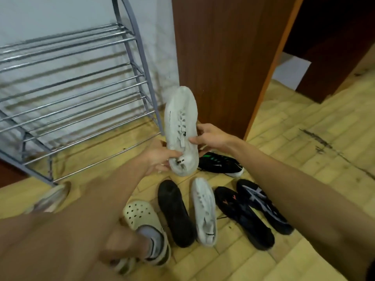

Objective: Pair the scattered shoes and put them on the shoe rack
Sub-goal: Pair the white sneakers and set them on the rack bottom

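Observation:
A white sneaker point(181, 122) is held up off the floor, toe pointing away, just right of the metal shoe rack point(67, 84). My left hand point(160, 157) grips its heel end from the left. My right hand point(207, 136) holds its right side, thumb across the laces. On the floor below lie a matching white sneaker point(204, 209), a black shoe point(175, 211) with its sole up, two dark sneakers point(243, 218) point(263, 205) and a black sneaker with green marks point(221, 164).
The rack's bare shelves stand against a pale wall. A brown wooden door point(219, 57) rises right behind the held sneaker. My foot in a cream clog point(146, 226) stands at the lower middle, another clog point(50, 197) at left. The floor is yellow tile.

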